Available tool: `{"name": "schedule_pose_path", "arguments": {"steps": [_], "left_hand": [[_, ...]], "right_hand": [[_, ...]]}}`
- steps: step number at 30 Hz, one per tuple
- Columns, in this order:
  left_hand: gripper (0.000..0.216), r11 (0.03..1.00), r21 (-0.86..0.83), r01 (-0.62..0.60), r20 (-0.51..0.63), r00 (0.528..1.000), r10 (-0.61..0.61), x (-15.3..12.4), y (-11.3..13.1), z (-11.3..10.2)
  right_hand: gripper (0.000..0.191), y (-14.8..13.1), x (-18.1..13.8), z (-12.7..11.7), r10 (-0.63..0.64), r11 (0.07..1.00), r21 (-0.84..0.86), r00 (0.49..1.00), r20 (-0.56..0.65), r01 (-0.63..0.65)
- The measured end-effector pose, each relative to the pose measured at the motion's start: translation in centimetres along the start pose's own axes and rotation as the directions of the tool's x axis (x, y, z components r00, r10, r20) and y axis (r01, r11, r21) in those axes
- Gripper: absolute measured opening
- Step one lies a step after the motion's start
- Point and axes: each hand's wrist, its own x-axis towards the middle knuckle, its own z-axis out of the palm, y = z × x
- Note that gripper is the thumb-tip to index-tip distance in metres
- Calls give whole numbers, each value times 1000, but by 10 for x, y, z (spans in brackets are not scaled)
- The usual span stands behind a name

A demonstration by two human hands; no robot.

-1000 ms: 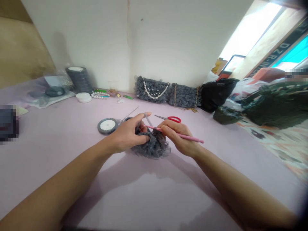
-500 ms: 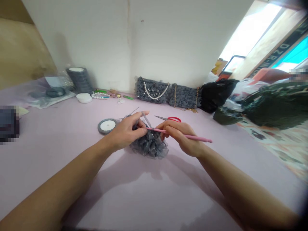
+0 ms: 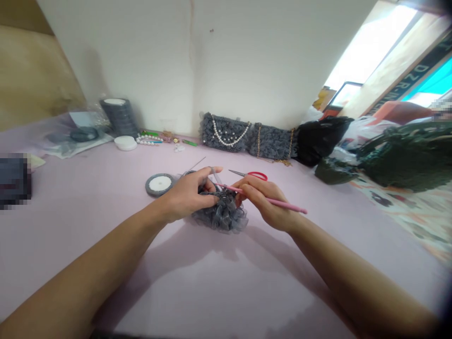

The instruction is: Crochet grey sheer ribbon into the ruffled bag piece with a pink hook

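My left hand point(image 3: 190, 194) is closed on the grey ruffled ribbon crochet piece point(image 3: 222, 214), thumb on its near side. A strand of grey ribbon point(image 3: 216, 176) runs over its raised index finger. Between my right thumb and fingers is a pink crochet hook point(image 3: 282, 203), its tip at the upper edge of the piece. My right hand point(image 3: 266, 200) is closed round this hook, its fingertips close to the ruffles. Left of the piece lies a ribbon spool point(image 3: 159, 184) with a white centre. Red-handled scissors point(image 3: 257, 176) lie just beyond my right hand.
Two grey ruffled bags, one with a pearl strand point(image 3: 228, 141) and one with a gold chain point(image 3: 258, 141), lean against the wall. A stack of ribbon spools point(image 3: 119, 118) stands back left, near beads point(image 3: 150, 140). Black point(image 3: 323, 136) and green bags point(image 3: 402, 155) are at right.
The hook has tilted, its tip rising slightly and its handle end dropping. My left thumb has moved lower on the ruffled piece. The whole view has shifted a little.
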Motion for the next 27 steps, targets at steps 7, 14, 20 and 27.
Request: {"name": "schedule_pose_path", "arguments": {"steps": [7, 14, 20, 27], "left_hand": [[73, 999, 39, -26, -1, 1000, 26, -1, 1, -4], [75, 1000, -3, -25, 9, 1000, 25, -3, 4, -5], [59, 991, -130, -33, -18, 999, 31, -3, 0, -3], [56, 998, 38, -53, -91, 994, 56, 1, -6, 2]], "right_hand": [[31, -3, 1, -7, 21, 999, -42, 995, 101, -17], [31, 0, -1, -7, 23, 999, 48, 997, 71, -26], [28, 3, -1, 2, 66, 979, 195, 998, -7, -63], [27, 0, -2, 8, -2, 995, 102, 1000, -27, 5]]}}
